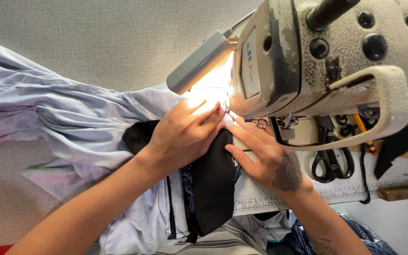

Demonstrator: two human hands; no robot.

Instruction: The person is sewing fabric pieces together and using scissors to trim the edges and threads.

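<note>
A pale lavender garment (pixel 48 113) lay bunched across the tabletop (pixel 95 42), spreading well to the left of the fingers and trailing down toward the person's lap. Just beside it, under the left hand (pixel 182 137), sat a strip of black fabric (pixel 213 184), which ran from beneath that palm down and back toward the body. The left hand rested flat on the black fabric, its fingers (pixel 204 118) stretched out and pressing down rather than curled around anything, their tips pointing toward the needle area, which was washed out by glare. Above those fingertips hung a grey cylindrical lamp (pixel 199 61), shining brightly on the cloth. The right hand (pixel 265 160) lay close beside the left, touching the right edge of the black fabric, with its fingers (pixel 242 137) also extended and flat, holding the piece down against the tabletop. Directly above and beyond both sets of fingers stood the worn cream sewing machine (pixel 336 61). To the right of the right hand, near the machine's base, lay black-handled scissors (pixel 331 163), and further right a dark scrap of cloth (pixel 400 141).
</note>
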